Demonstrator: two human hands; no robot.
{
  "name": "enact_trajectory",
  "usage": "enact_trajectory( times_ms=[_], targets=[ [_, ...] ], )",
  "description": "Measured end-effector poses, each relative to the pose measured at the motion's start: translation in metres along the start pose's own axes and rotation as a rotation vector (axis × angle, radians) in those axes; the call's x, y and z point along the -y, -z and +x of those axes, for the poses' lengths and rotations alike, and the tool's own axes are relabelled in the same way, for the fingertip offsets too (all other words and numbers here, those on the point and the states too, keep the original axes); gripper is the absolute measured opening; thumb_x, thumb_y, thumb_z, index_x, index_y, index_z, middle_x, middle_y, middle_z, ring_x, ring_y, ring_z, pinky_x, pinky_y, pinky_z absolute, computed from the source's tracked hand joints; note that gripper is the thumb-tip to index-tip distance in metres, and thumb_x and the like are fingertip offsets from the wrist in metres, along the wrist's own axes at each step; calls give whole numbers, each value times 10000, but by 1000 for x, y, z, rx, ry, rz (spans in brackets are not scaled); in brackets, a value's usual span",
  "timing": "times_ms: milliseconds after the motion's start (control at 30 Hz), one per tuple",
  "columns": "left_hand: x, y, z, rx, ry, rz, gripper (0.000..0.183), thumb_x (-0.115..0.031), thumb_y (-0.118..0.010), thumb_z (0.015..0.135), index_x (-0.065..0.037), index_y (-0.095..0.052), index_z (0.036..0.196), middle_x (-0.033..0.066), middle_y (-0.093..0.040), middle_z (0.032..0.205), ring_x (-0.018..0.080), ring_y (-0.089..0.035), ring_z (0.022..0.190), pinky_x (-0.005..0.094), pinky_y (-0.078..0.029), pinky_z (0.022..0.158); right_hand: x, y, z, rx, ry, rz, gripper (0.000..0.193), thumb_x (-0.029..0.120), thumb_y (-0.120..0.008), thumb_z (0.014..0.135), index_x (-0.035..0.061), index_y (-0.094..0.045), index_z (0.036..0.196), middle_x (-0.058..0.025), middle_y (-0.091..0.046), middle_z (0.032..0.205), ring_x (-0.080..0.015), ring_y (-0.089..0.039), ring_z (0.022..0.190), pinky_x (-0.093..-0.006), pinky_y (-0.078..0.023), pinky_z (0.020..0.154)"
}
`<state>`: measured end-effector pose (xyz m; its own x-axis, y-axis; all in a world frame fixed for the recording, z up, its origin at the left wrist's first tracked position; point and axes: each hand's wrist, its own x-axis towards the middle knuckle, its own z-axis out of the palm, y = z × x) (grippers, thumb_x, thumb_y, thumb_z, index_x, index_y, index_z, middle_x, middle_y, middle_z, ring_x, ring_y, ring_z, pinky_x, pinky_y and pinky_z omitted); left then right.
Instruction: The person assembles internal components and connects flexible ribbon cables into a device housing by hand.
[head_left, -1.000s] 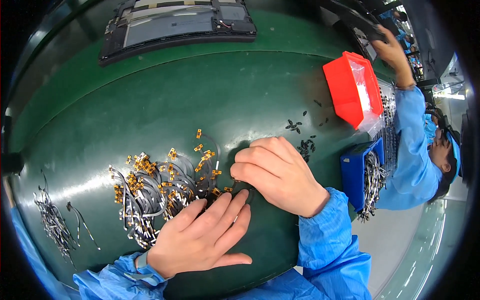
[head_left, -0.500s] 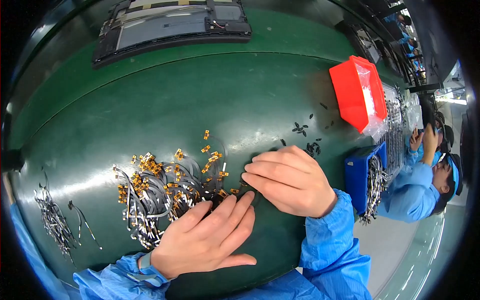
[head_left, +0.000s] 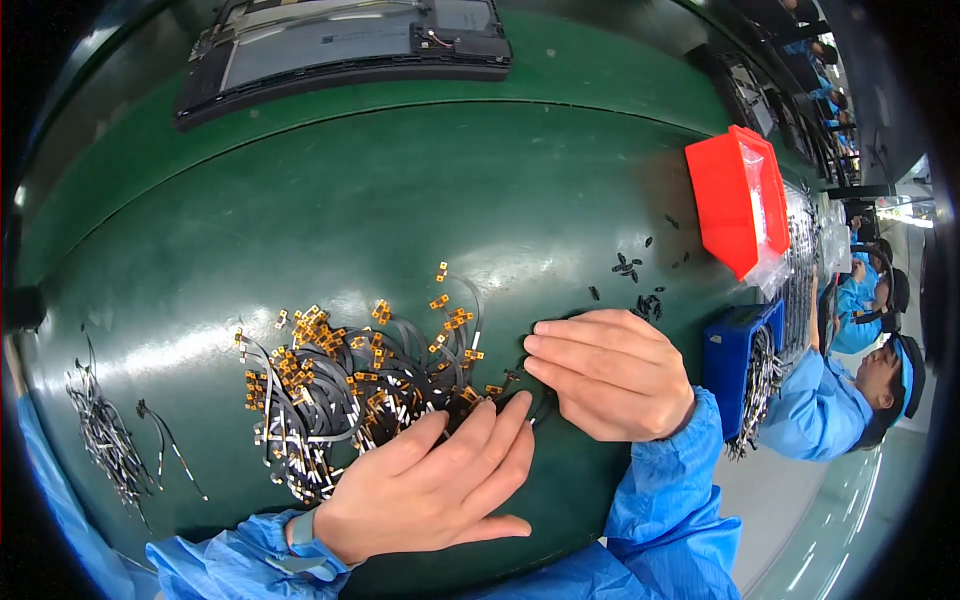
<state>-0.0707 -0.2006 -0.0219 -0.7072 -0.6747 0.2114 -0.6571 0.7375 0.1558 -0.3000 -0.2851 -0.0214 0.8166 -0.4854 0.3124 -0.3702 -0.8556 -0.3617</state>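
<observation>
A heap of flat dark cables (head_left: 330,395) with orange-gold connector ends lies in front of me. My left hand (head_left: 440,480) rests palm down over the heap's near right edge, fingers stretched out and thumb apart. Just right of the heap is my right hand (head_left: 615,375), its fingers drawn together and pointing left. A small dark connector piece (head_left: 512,378) shows by its fingertips, and a dark strip runs between the two hands. What the right fingers grip is hidden beneath them.
Small black parts (head_left: 648,306) are scattered beyond my right hand. A red bin (head_left: 735,205) and a blue bin (head_left: 722,365) of cables stand at right. Thin wires (head_left: 108,445) lie far left; a black-framed panel (head_left: 350,70) is at the back. People in blue sit at right.
The whole view has shifted slightly, so most things sit further right. Both hands stay by the heap's right edge. The small dark connector piece by the right fingertips shows more plainly.
</observation>
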Motion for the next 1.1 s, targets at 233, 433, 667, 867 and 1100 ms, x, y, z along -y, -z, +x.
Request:
enact_trajectory(
  times_ms=[233,433,667,867,1100],
  targets=[
    [1,-4,4,76,-51,-37,657,-686,-362,898,-159,-583,1221,-2,-521,1393,184,-476,1206,334,-357,982,-2,-1,1,-18,-33,101,372,16,-716,623,-11,-703,994,-121,-675,1078,-263,-656,1030,-363,-543,832],
    [0,0,3,74,-44,-21,658,-684,-362,898,-159,-585,1225,-2,-522,1390,186,-472,1201,346,-352,993,-5,0,4,-59,-80,222,347,-33,-715,666,-31,-689,1012,-135,-669,1055,-285,-657,992,-366,-541,807],
    [0,-2,5,55,-40,-31,655,-686,-372,893,-158,-597,1207,-5,-547,1358,186,-474,1191,343,-357,988,-5,-8,10,-123,-119,333,286,-8,-741,704,-13,-687,985,-104,-613,933,-274,-604,844,-365,-512,732],
    [-1,-2,5,46,-26,-52,652,-684,-391,887,-150,-601,1196,-6,-550,1356,186,-477,1179,339,-370,969,-6,-9,9,-79,-138,302,244,4,-725,686,-1,-675,925,-93,-584,914,-267,-582,837,-360,-499,718],
    [1,-1,3,54,-18,-73,640,-675,-391,893,-148,-607,1185,-5,-547,1360,179,-479,1173,335,-370,966,-3,1,7,-5,-9,123,342,41,-734,633,9,-701,973,-83,-632,975,-250,-623,913,-355,-512,744]
  ],
)
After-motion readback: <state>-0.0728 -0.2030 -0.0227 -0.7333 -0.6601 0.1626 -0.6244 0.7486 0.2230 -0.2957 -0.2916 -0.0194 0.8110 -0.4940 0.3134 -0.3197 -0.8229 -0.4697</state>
